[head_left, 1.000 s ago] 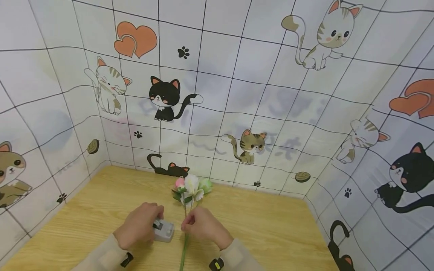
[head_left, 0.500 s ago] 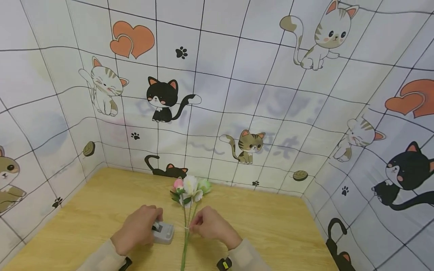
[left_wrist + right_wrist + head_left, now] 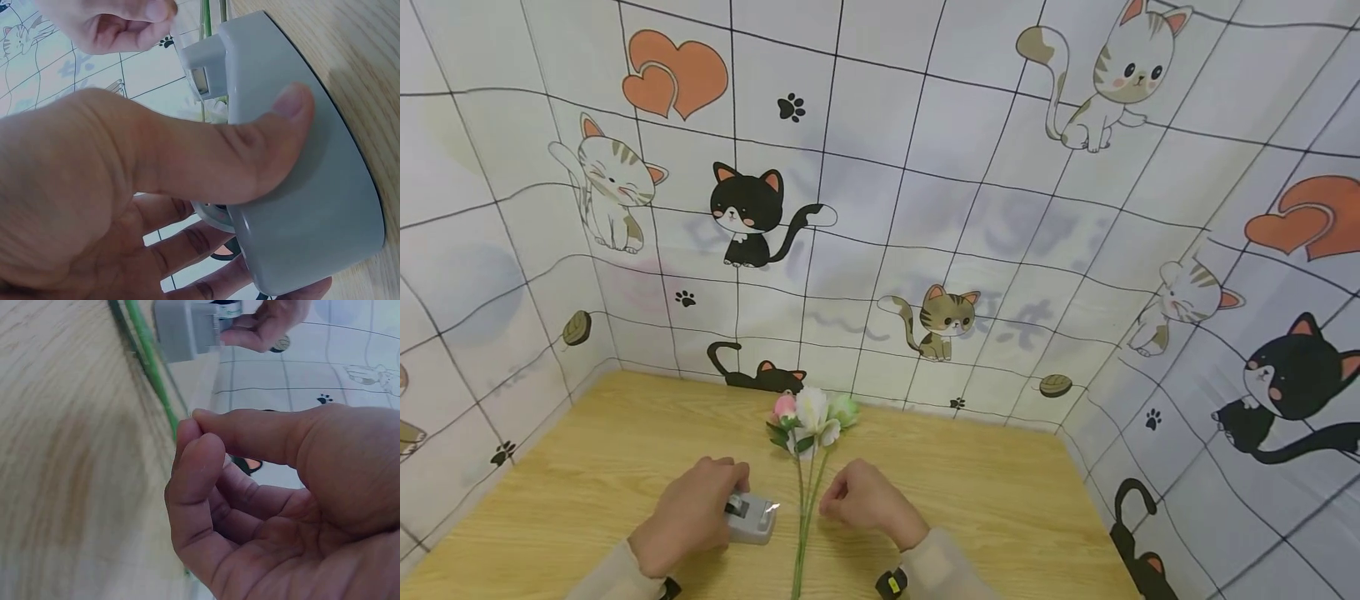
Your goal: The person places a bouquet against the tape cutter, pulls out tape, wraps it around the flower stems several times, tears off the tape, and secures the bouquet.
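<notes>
My left hand (image 3: 692, 510) grips a grey tape dispenser (image 3: 751, 518) on the wooden table, its thumb (image 3: 250, 156) lying along the dispenser's side in the left wrist view. A glint of clear tape (image 3: 771, 507) shows at the dispenser's right end. To the right of the flower stems (image 3: 803, 525), my right hand (image 3: 868, 504) pinches thumb and forefinger together, seemingly on the barely visible clear tape. Three artificial flowers lie with their stems gathered between the hands: a pink bud (image 3: 785, 407), a white bloom (image 3: 812, 412) and a green bloom (image 3: 843, 410).
The wooden table (image 3: 970, 500) extends on both sides of the hands. White cloth walls (image 3: 880, 192) with a grid and cat pictures close it in at the back, left and right. The flower heads lie near the back wall.
My right hand has moved from over the stems to their right side, still pinching. My left hand and the dispenser stay nearly in place beside the flowers. The head view has shifted slightly.
</notes>
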Tool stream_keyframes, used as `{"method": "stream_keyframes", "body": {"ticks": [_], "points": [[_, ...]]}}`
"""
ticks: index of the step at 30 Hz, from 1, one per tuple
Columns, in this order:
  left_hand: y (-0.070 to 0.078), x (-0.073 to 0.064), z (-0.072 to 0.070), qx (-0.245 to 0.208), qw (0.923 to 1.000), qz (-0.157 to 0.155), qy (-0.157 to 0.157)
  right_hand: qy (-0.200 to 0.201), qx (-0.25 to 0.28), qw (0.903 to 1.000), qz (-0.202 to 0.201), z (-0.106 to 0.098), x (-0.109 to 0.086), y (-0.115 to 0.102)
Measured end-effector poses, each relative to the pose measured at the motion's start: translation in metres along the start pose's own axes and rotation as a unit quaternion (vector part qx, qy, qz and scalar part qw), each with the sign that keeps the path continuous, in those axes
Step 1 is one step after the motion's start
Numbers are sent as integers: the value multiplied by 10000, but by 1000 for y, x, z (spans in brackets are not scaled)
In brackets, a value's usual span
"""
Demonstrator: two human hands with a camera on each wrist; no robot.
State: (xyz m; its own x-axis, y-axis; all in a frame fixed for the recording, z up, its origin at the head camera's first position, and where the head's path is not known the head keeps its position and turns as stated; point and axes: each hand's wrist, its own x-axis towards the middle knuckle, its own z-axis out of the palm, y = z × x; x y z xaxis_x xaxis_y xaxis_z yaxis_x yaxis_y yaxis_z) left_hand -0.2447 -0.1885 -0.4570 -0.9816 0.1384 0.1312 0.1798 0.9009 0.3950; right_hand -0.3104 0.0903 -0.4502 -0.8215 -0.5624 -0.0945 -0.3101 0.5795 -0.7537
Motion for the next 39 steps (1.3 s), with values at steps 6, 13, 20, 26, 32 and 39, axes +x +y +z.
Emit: {"method": "stream_keyframes", "body": {"ticks": [6, 13, 20, 26, 32, 39], "points": [[1, -1, -4, 62, 9999, 28, 79, 83, -43, 9997, 207, 12, 7, -1], [3, -2, -5, 110, 9999, 35, 90, 352, -79, 9990, 258, 22, 9, -2], [4, -1, -5, 112, 9998, 75, 125, 657, -348, 9970, 225, 27, 14, 0], [5, -1, -5, 117, 9998, 106, 157, 783, -611, 9946, 301, 26, 13, -2], [6, -1, -5, 102, 9999, 49, 123, 889, -876, 9911, 472, 26, 8, -9], [4, 1, -5, 128, 9998, 76, 137, 883, -825, 9920, 373, 26, 5, -12]]}}
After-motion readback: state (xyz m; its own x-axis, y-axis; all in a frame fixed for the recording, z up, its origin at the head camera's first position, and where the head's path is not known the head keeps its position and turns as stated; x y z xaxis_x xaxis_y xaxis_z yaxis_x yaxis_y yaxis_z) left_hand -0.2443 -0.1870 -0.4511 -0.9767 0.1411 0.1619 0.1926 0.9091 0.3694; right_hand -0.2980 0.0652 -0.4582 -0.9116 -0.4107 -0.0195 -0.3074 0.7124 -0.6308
